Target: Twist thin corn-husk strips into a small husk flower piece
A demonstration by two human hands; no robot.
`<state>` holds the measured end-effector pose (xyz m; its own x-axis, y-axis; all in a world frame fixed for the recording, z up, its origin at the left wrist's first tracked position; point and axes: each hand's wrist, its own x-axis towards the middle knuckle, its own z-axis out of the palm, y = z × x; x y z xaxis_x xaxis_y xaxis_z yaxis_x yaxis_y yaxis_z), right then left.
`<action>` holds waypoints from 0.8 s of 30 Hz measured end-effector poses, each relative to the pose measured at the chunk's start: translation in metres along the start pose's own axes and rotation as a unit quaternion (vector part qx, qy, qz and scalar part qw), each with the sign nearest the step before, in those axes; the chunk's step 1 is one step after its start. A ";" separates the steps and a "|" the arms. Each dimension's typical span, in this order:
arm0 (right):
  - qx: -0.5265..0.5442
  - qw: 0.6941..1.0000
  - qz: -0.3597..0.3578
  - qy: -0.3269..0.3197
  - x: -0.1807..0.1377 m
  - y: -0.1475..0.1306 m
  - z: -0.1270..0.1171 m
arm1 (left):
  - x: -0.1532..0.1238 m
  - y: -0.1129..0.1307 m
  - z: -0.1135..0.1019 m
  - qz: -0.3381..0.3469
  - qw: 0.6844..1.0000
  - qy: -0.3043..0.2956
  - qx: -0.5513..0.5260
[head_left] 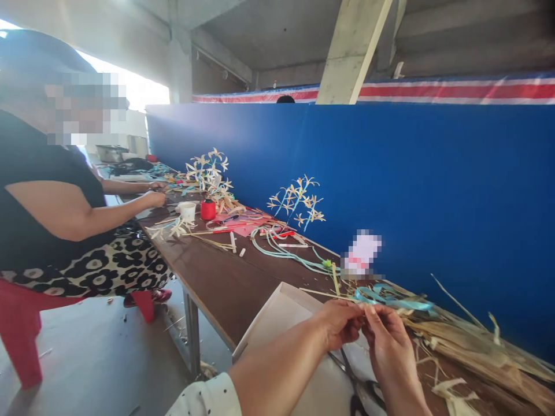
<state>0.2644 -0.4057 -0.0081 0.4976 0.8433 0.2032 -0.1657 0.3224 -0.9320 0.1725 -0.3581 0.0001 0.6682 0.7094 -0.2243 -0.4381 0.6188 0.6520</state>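
My left hand point(340, 323) and my right hand point(390, 338) meet with fingertips pinched together above a shallow white box lid point(277, 323). A thin pale stick point(323, 293) runs out to the left from my left fingers. What sits between the right fingertips is hidden by the fingers. Below the hands, dark-handled scissors point(358, 381) lie on the lid. Just beyond the fingers is a shiny light-blue ribbon point(390, 297). Dry corn husks point(481, 352) are heaped to the right of my right hand.
Along the brown table point(225, 283) lie light-blue cords point(281, 254), a red thread spool point(208, 210) and a white cup point(187, 211). Husk flowers point(303, 202) stand by the blue partition point(416, 190). At left, a person point(56, 190) sits working on a red stool point(21, 323).
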 end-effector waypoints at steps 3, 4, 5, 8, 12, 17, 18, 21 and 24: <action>0.003 1.000 -0.006 -0.008 -0.002 -0.001 0.003 | -0.002 0.002 0.000 -0.012 1.000 -0.010 -0.020; 0.002 1.000 -0.005 -0.011 -0.002 -0.002 0.004 | -0.001 0.003 0.000 -0.014 0.999 -0.017 -0.025; -0.002 1.000 -0.001 -0.016 -0.003 -0.002 0.005 | -0.001 0.004 -0.001 -0.015 0.999 -0.022 -0.036; -0.014 0.999 0.018 -0.028 -0.005 -0.003 0.008 | 0.000 0.007 -0.002 -0.015 0.998 -0.017 -0.062; 0.008 0.999 0.041 -0.004 -0.004 -0.002 0.007 | -0.003 0.009 -0.001 0.021 0.999 0.006 -0.024; 0.041 0.998 0.032 0.030 -0.001 -0.004 0.004 | -0.006 0.006 0.000 0.052 0.998 0.004 0.042; 0.045 0.998 0.029 0.028 -0.001 -0.005 0.003 | -0.005 0.006 0.000 0.060 0.997 0.004 0.055; 0.054 0.998 0.030 0.011 -0.001 -0.008 0.004 | -0.003 0.003 -0.002 0.083 0.992 0.017 0.089; 0.065 0.997 0.041 -0.010 -0.003 -0.011 0.005 | -0.001 0.002 -0.003 0.096 0.988 0.029 0.116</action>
<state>0.2600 -0.4097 0.0035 0.4608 0.8772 0.1347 -0.3158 0.3039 -0.8988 0.1695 -0.3570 -0.0005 0.5474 0.8287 -0.1165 -0.3991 0.3809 0.8340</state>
